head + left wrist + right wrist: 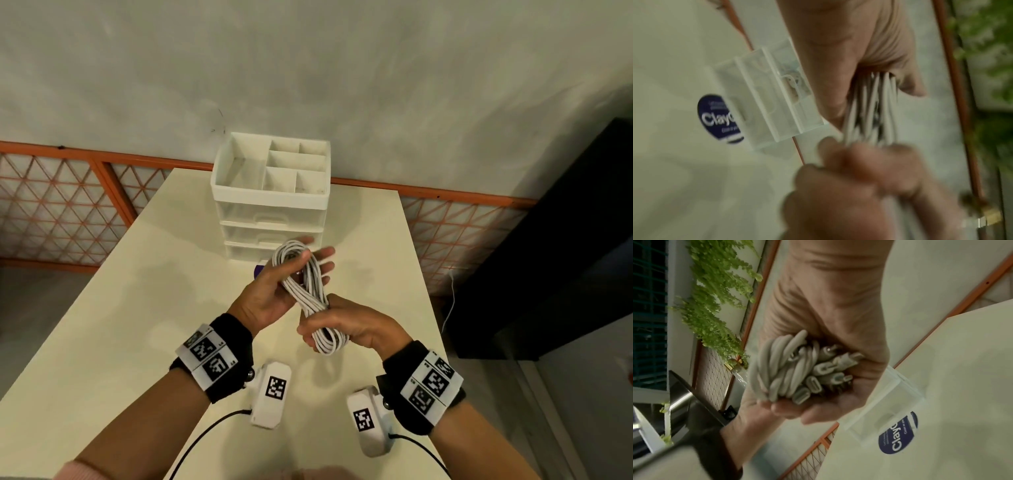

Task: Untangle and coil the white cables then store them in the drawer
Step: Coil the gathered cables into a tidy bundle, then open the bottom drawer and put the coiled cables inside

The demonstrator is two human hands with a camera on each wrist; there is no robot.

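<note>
A bundle of white cables (310,291), coiled into one long loop, is held above the table between both hands. My left hand (308,263) holds its upper end, thumb curled over the strands and fingers stretched out behind them. My right hand (320,322) grips the lower end with curled fingers. The right wrist view shows the cables (789,366) and several connector ends packed in the palm. In the left wrist view the cables (873,110) run between the two hands, blurred. The white drawer unit (270,212) stands behind, its three clear drawers closed.
A round dark-blue labelled container (719,118) sits on the cream table (137,308) in front of the drawer unit, mostly hidden behind my left hand in the head view. An orange lattice railing (68,205) runs behind the table. A dark cabinet (565,240) stands to the right.
</note>
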